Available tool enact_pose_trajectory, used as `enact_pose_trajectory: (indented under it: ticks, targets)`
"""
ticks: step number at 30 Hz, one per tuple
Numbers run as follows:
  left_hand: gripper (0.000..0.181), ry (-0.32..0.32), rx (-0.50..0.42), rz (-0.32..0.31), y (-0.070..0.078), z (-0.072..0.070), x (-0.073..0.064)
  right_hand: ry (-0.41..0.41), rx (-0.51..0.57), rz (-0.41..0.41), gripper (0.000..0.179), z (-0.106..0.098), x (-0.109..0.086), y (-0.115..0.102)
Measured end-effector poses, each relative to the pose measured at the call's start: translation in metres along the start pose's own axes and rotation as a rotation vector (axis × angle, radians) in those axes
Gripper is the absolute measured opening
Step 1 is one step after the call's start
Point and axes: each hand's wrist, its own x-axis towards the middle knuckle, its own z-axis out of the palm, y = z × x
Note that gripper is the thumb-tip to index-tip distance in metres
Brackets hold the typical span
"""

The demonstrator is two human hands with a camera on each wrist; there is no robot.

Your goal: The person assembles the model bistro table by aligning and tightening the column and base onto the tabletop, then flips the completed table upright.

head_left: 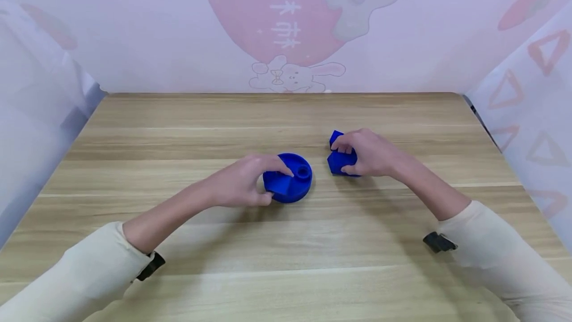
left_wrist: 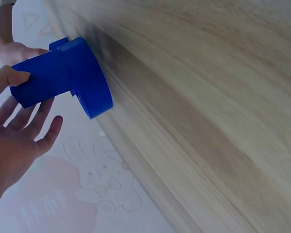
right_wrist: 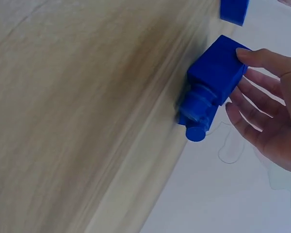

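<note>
My left hand [head_left: 246,182] pinches a blue block [head_left: 278,184] between thumb and fingers. The block rises from a round blue base [head_left: 292,197] with a raised rim and a small ring-shaped socket [head_left: 303,172]. In the left wrist view, the thumb lies on the side of the block [left_wrist: 46,77] and the round base [left_wrist: 94,85] is close over the table. To the right, my right hand [head_left: 372,154] grips an angular blue block [head_left: 340,163]. The right wrist view shows a cylindrical part [right_wrist: 196,103] at the block's lower end, with a small round-ended peg [right_wrist: 195,133] beside it.
Just beyond the right hand's block shows a smaller blue piece [head_left: 336,138]. Both hands work over a wood-grain table [head_left: 286,247]. A pale printed curtain [head_left: 156,29] borders the table's far edge, and more printed cloth hangs at both sides.
</note>
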Motion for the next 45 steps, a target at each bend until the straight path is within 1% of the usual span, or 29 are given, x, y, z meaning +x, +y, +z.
enact_pose_trajectory:
  ticks: [3,5,8,10,13,16,18,20,23,26,29,32,35,38,42,45]
  targets:
    - [0.047,0.015,-0.015,0.036,-0.006,-0.002,-0.003,0.041,0.015,-0.038,0.042,-0.003,0.0,-0.002]
    - [0.048,0.036,-0.023,0.044,-0.01,-0.003,-0.006,0.063,0.016,-0.052,0.044,-0.004,0.0,-0.003]
    - [0.049,0.082,-0.028,0.031,-0.014,-0.003,-0.01,0.092,0.021,-0.065,0.045,-0.006,0.0,-0.005]
    - [0.051,0.115,-0.029,-0.004,-0.014,-0.003,-0.012,0.112,0.051,-0.053,0.046,-0.007,-0.001,-0.006]
    - [0.057,0.16,-0.036,-0.069,-0.014,-0.002,-0.012,0.163,0.141,-0.056,0.043,-0.008,-0.002,-0.008]
    - [0.051,0.195,-0.052,-0.125,-0.014,-0.001,-0.012,0.217,0.277,-0.074,0.039,-0.008,-0.001,-0.009]
    - [0.045,0.207,-0.062,-0.137,-0.015,-0.001,-0.011,0.242,0.368,-0.094,0.038,-0.007,-0.001,-0.011]
    - [0.041,0.21,-0.066,-0.134,-0.016,-0.002,-0.011,0.257,0.452,-0.106,0.037,-0.007,0.0,-0.013]
    - [0.038,0.211,-0.066,-0.12,-0.019,-0.002,-0.012,0.259,0.556,-0.121,0.038,-0.006,0.0,-0.017]
    - [0.038,0.208,-0.077,-0.109,-0.021,-0.004,-0.012,0.248,0.617,-0.132,0.038,-0.005,0.001,-0.022]
    - [0.04,0.2,-0.102,-0.104,-0.023,-0.006,-0.012,0.232,0.653,-0.144,0.039,-0.004,0.001,-0.024]
    - [0.043,0.191,-0.124,-0.109,-0.025,-0.007,-0.012,0.205,0.703,-0.18,0.038,-0.003,0.002,-0.026]
    - [0.044,0.192,-0.138,-0.123,-0.026,-0.008,-0.012,0.171,0.745,-0.234,0.036,0.0,0.002,-0.027]
    - [0.044,0.205,-0.137,-0.131,-0.027,-0.009,-0.012,0.142,0.763,-0.274,0.038,0.003,0.003,-0.03]
    - [0.042,0.223,-0.135,-0.145,-0.027,-0.007,-0.01,0.128,0.768,-0.283,0.04,0.006,0.005,-0.034]
    - [0.04,0.229,-0.147,-0.167,-0.027,-0.007,-0.009,0.118,0.766,-0.288,0.041,0.009,0.007,-0.035]
